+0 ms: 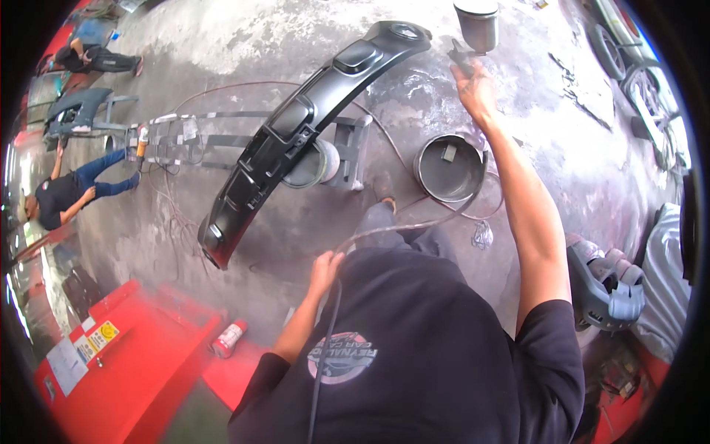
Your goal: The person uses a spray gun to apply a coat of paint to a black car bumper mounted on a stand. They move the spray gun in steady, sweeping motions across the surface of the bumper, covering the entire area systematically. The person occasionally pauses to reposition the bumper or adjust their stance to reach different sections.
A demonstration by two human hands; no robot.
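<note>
My right hand (477, 90) is stretched far out to the upper right, its fingers wrapped round a spray gun (463, 56) with a grey cup (479, 28) on top. My left hand (325, 271) is closed on a thin air hose (392, 226) in front of my body; the hose loops rightward past the round bin. Ahead lies a long glossy black car bumper (285, 122), slanting from lower left to upper right across a low stand (349, 144). The gun is apart from the bumper, right of its upper end.
An open round metal bin (450, 169) stands near my feet, and another round container (325, 161) sits partly under the bumper. Hoses trail over the floor. Red cabinet (140, 348) and red can (229, 337) are lower left, grey car parts (610, 292) right. Two people (66, 194) are far left.
</note>
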